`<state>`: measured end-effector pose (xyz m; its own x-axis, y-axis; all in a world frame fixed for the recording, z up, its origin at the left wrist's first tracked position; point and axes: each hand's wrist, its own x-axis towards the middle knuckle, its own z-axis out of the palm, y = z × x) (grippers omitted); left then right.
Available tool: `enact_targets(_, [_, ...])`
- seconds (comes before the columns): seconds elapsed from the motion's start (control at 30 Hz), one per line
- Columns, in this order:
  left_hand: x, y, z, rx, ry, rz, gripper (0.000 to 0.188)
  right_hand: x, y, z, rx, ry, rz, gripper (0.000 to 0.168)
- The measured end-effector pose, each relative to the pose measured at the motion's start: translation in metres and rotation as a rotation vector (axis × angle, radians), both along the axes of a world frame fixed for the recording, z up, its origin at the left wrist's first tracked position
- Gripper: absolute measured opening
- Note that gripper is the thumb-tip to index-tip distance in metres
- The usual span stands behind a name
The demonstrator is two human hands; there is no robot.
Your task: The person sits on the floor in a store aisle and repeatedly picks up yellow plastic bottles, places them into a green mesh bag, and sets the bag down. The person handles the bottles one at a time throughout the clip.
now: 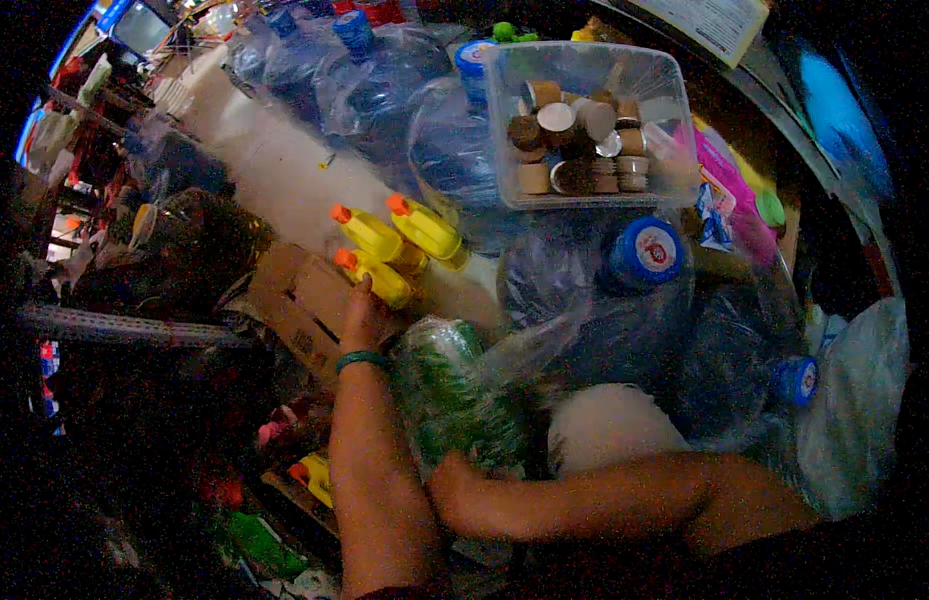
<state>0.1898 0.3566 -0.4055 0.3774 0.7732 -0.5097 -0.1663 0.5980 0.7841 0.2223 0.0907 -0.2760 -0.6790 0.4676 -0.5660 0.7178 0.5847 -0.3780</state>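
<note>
Three yellow plastic bottles with orange caps stand close together on the pale floor. My left hand point(361, 316), with a dark green band at the wrist, is on the nearest yellow bottle point(385, 282), its thumb against the side. Just beyond are a second yellow bottle point(370, 234) and a third point(428, 231). My right hand point(455, 489) is low, beside my left forearm and in front of a plastic-wrapped green bundle point(464, 390). Its fingers are mostly hidden, so whether it holds anything is unclear. A flattened cardboard piece point(295, 300) lies left of my left hand.
Large clear water jugs point(359, 82) with blue caps line the back and right. A clear plastic bin point(502, 180) holding several small round containers rests above them. At lower left, another yellow bottle point(314, 476) lies among dark clutter. A whitish plastic bag point(854, 420) is far right.
</note>
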Motion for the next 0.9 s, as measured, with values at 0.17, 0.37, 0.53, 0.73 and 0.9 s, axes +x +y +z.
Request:
enact_targets(0.17, [-0.017,0.018,-0.028,-0.074,-0.042,0.069,0.040,0.014,0.000,0.016,0.133,0.118,0.040,0.019])
enact_targets(0.37, [-0.033,0.013,0.031,0.013,0.035,0.152,0.036,0.002,0.003,0.001,0.122,0.224,-0.085,0.015])
enact_targets(0.53, [-0.014,-0.059,0.151,0.258,0.003,0.150,0.033,0.022,0.017,0.035,0.195,0.258,-0.201,0.014])
enact_targets(0.73, [-0.057,-0.079,0.183,0.252,0.144,0.234,0.031,0.008,0.001,0.003,0.445,0.347,-0.242,0.014])
enact_targets(0.9, [-0.067,-0.111,0.189,0.323,0.179,0.219,0.032,0.041,0.009,0.033,0.235,0.328,-0.313,0.015])
